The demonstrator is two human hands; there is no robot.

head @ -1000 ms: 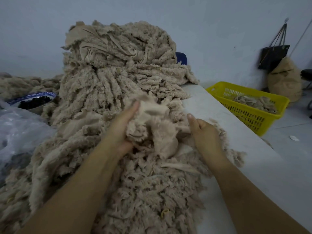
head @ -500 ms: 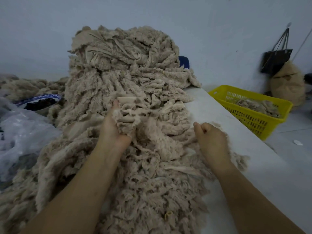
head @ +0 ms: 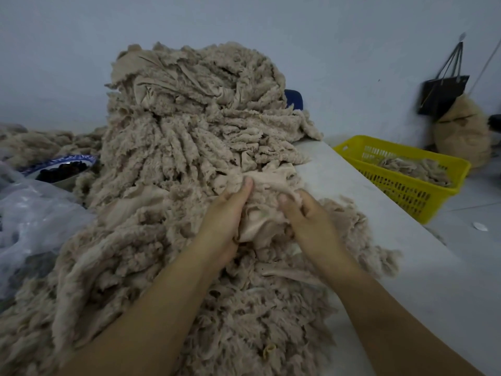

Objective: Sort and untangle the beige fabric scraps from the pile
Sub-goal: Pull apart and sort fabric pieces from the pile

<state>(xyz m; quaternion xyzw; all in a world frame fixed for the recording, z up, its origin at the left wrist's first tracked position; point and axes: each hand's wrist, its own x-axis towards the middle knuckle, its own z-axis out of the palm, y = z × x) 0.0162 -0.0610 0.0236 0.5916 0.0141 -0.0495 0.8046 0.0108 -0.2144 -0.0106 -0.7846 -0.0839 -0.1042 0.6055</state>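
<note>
Head view. Showed the pile of beige fabric scraps (head: 189,147) heaped along the left and middle of the pale worktop (head: 406,267), with its long axis running from the near edge away toward the wall (head: 352,50) and rising to a tall mound at the far end. Showed fringed strips in that mound fanning downward and toward the camera.

Held, on the pile's near slope just right of its middle, one smooth crumpled scrap (head: 260,221), bunched between both hands and stretched roughly left to right, with its far edge folding away toward the right. Gripped the scrap's left end with the left hand (head: 225,215), with fingers curled under the cloth and the thumb pressed on top, pointing away. Gripped the right end with the right hand (head: 309,223), with fingers curled round the cloth and the thumb likewise on top. Kept the hands close together, with only the bunched cloth between them.

Included, right of the worktop and lower, a yellow basket (head: 393,191) holding more beige scraps (head: 412,166), with a black bag (head: 442,93) hung on the wall behind it and a beige sack (head: 461,126) below that. Included, at left, a clear plastic bag (head: 35,213) and, beyond it, a blue-rimmed bowl (head: 67,158) of dark contents beside the pile. Left a blue object (head: 294,97) partly hidden behind the mound.
</note>
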